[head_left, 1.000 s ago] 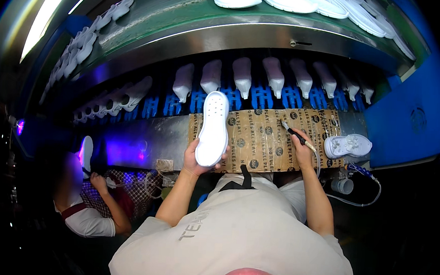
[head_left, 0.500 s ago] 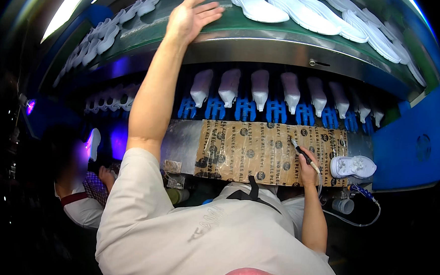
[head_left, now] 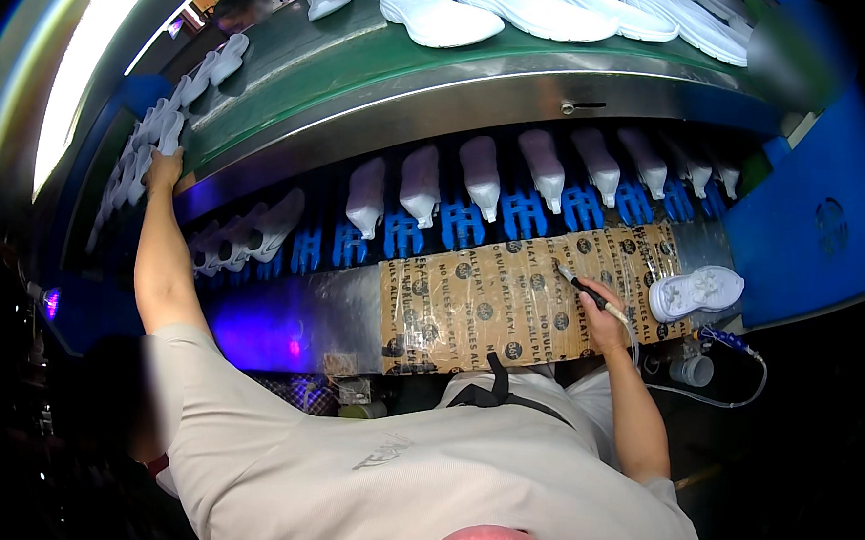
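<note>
My left hand (head_left: 164, 171) is stretched out to the far left, its fingers closed at the lower end of a white shoe sole (head_left: 171, 129) in a row on the green conveyor belt (head_left: 276, 81). Part of the fingers is hidden behind the sole. In my right hand (head_left: 604, 318) I hold a slim black-handled brush (head_left: 586, 292) with a thin hose running from its back end. Its tip is just over the printed brown cardboard (head_left: 450, 315) that covers the bench. A white sole (head_left: 695, 294) with whitish lumps inside lies right of that hand.
Larger white soles (head_left: 534, 9) lie along the upper belt, behind a metal rail (head_left: 461, 100). Below it, several pale shoe forms (head_left: 481, 175) stand on blue holders (head_left: 464, 228). A blue panel (head_left: 826, 222) closes the right side. A small cup (head_left: 691, 370) hangs low at the right.
My left hand has swung from the upper belt out to the far left, onto a sole there. The view has turned left. My right hand keeps the brush over the cardboard.
</note>
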Demonstrator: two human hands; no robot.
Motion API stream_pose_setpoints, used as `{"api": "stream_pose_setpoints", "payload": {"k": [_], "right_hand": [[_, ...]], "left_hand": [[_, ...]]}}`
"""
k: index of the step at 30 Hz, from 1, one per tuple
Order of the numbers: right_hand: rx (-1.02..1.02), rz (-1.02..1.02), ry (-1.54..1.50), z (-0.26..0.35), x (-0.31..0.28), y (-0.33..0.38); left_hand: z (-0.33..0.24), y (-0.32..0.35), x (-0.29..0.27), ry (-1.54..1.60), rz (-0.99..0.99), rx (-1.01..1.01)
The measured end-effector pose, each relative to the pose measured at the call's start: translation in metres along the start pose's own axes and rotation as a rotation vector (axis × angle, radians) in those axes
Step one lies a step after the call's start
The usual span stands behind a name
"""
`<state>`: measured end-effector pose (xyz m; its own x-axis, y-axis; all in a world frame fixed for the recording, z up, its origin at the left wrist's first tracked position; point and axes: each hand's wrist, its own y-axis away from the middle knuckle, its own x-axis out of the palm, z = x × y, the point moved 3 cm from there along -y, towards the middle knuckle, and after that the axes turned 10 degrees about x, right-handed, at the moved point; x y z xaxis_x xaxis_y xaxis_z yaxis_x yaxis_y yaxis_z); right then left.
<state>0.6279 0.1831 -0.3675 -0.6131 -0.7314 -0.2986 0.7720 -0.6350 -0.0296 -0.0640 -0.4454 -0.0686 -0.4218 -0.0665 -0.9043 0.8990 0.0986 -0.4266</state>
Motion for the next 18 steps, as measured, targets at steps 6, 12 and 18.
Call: {"api": "stream_pose_setpoints", "payload": {"k": [6,12,18], "right_hand": [[-0.027,0.017,-0.024,0.007,0.001,-0.002],[-0.006,0.023,-0.025,-0.001,0.0,-0.001],[0.004,0.007,-0.091,0.002,-0.001,-0.005]], "left_hand": [[0.03,0.0,-0.012,-0.05,-0.112,0.155],[-0.063,0.159,-0.105,0.531,-0.388,0.199],[-0.132,0.32,-0.145,2.299,-0.046,0.336]]}}
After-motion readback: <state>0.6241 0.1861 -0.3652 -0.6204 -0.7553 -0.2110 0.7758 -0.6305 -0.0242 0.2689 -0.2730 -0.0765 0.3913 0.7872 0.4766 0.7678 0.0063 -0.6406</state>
